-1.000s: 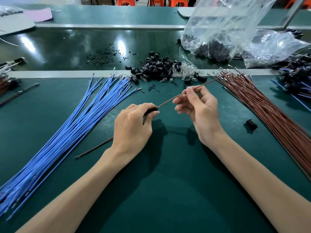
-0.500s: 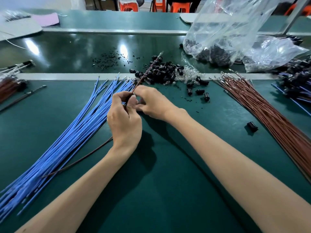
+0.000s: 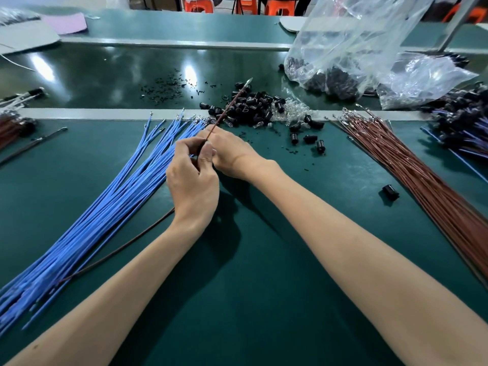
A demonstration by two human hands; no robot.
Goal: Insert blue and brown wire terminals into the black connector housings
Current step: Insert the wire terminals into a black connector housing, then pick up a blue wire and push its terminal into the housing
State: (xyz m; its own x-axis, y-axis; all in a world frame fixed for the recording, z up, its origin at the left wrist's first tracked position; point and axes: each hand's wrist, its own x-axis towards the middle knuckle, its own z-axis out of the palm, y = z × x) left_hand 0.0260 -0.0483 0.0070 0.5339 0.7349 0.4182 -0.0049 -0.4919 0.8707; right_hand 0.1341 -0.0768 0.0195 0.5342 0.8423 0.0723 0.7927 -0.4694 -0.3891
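My left hand (image 3: 192, 178) grips a brown wire (image 3: 229, 107) whose terminal end sticks up and away over the pile of black connector housings (image 3: 253, 109). The wire's tail trails back left on the mat. Any housing in that grip is hidden. My right hand (image 3: 232, 154) is pressed against the left hand, over the terminal ends of the blue wire bundle (image 3: 111, 207); its fingertips are hidden behind the left hand. The brown wire bundle (image 3: 422, 180) lies fanned out at the right.
A lone black housing (image 3: 390, 192) lies beside the brown bundle, and a few more (image 3: 310, 138) lie loose below the pile. Clear plastic bags (image 3: 356, 48) of parts stand at the back right. Finished wires with housings (image 3: 462, 120) are heaped at the far right.
Both hands moved left, from the mat's middle to the blue wires' ends. The brown wire swung from pointing right to pointing up and away. In the last half second little moved.
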